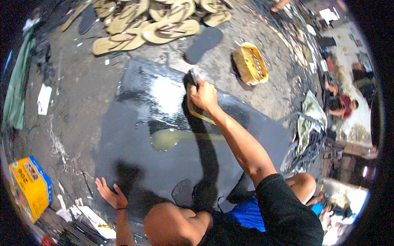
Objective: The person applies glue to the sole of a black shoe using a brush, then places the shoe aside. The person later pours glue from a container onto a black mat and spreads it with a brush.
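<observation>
A large dark sheet [123,135] lies on the ground, its far part coated in a wet, shiny layer. My right hand [204,96] is closed around a dark flat tool [191,78] over this wet part; a yellowish strip [201,115] shows beside the hand, and its exact link to the tool is unclear. Nearer to me, a yellow-green puddle of thick liquid [165,140] spreads on the sheet. My left hand [111,194] is open, fingers apart, at the sheet's near left edge. Whether it touches the sheet cannot be made out.
Tan flip-flops [170,32] are heaped at the far side, with a dark sole [204,45] next to them. A yellow tub [251,63] stands beyond the sheet. At left lies a yellow and blue package [30,188]; crumpled cloth [310,119] lies at right. Other people sit farther right.
</observation>
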### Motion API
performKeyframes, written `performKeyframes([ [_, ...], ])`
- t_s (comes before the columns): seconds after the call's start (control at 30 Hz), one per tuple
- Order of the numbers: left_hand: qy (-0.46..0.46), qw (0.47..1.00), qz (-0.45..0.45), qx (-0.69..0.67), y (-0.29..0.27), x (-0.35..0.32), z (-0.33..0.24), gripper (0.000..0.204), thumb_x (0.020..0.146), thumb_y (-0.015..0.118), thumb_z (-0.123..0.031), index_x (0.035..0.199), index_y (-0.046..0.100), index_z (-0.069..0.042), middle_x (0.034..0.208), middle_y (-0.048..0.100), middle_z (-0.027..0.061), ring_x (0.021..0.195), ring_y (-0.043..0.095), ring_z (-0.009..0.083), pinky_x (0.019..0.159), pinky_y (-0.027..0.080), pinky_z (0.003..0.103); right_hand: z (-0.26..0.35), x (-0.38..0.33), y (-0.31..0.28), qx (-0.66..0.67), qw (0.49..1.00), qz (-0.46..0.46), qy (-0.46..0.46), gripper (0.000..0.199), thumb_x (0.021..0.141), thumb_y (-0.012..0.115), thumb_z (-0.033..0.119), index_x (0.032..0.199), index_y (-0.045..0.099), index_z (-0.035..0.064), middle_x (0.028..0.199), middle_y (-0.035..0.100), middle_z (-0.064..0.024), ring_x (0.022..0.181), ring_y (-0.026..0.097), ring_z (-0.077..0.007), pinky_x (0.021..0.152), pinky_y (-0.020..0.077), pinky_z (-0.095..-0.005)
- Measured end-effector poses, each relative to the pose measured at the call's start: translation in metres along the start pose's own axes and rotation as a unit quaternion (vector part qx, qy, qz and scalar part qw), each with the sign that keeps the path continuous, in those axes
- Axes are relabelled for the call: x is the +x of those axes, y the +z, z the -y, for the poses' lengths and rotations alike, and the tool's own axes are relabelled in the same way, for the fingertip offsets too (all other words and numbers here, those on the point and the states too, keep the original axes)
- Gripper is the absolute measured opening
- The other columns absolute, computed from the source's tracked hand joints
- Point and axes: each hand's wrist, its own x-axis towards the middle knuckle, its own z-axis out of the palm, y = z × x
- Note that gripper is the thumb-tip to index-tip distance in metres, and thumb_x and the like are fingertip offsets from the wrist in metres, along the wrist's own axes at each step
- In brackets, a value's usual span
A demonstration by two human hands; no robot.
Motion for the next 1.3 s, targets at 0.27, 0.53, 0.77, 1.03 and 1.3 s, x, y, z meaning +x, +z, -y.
performKeyframes([
  [0.27, 0.014, 0.999, -0.028, -0.036, -0.002, -0.004, 0.0, 0.056, 0.102, 0.043, -0.038, 0.146, 0.042, -0.004, 0.156, 0.033, 0.0198, 0.146, 0.028, 0.0375, 0.12, 0.017, 0.052, 0.015, 0.065, -0.003, -0.234, 0.814, 0.207, -0.49, 0.05, 0.074, 0.06, 0.007, 0.121, 0.067, 0.0212, 0.112, 0.07, -0.0048, 0.107, 0.062, -0.0248, 0.092, 0.0443, -0.0422],
  [0.53, -0.008, 1.0, -0.014, -0.026, -0.001, -0.001, -0.002, 0.06, 0.102, 0.04, -0.044, 0.146, 0.042, -0.002, 0.158, 0.031, 0.019, 0.148, 0.025, 0.0363, 0.12, 0.017, 0.052, -0.189, -0.112, -0.131, -0.26, 0.856, 0.351, -0.277, 0.045, 0.089, 0.055, 0.019, 0.134, 0.057, 0.0234, 0.118, 0.065, -0.0097, 0.107, 0.061, -0.0333, 0.095, 0.0472, -0.0467],
  [0.77, -0.046, 0.994, -0.038, -0.096, -0.01, 0.012, -0.007, 0.063, 0.093, 0.06, -0.04, 0.141, 0.045, -0.003, 0.144, 0.045, 0.0184, 0.136, 0.039, 0.0371, 0.113, 0.026, 0.052, -0.11, -0.141, -0.015, -0.048, 0.998, 0.015, -0.038, 0.038, 0.091, 0.054, 0.022, 0.125, 0.056, 0.005, 0.102, 0.061, -0.0233, 0.095, 0.061, -0.0426, 0.084, 0.0516, -0.0509],
  [1.03, -0.158, 0.971, 0.002, -0.181, -0.066, 0.058, -0.007, 0.036, 0.089, 0.072, -0.032, 0.107, 0.066, -0.001, 0.098, 0.063, 0.0142, 0.095, 0.061, 0.0314, 0.086, 0.046, 0.04, 0.101, -0.048, 0.072, -0.008, 0.986, 0.122, -0.114, 0.036, 0.089, 0.058, 0.022, 0.113, 0.057, -0.0047, 0.101, 0.065, -0.0295, 0.099, 0.062, -0.0482, 0.087, 0.0503, -0.056],
  [1.3, -0.175, 0.967, 0.015, -0.183, -0.112, 0.054, -0.034, 0.027, 0.092, 0.068, -0.03, 0.09, 0.067, -0.002, 0.084, 0.061, 0.0138, 0.079, 0.061, 0.0327, 0.073, 0.048, 0.039, 0.205, -0.014, 0.095, -0.137, 0.866, 0.207, -0.434, 0.021, 0.081, 0.064, 0.019, 0.1, 0.069, 0.0132, 0.09, 0.073, -0.016, 0.084, 0.072, -0.0357, 0.07, 0.057, -0.0497],
])
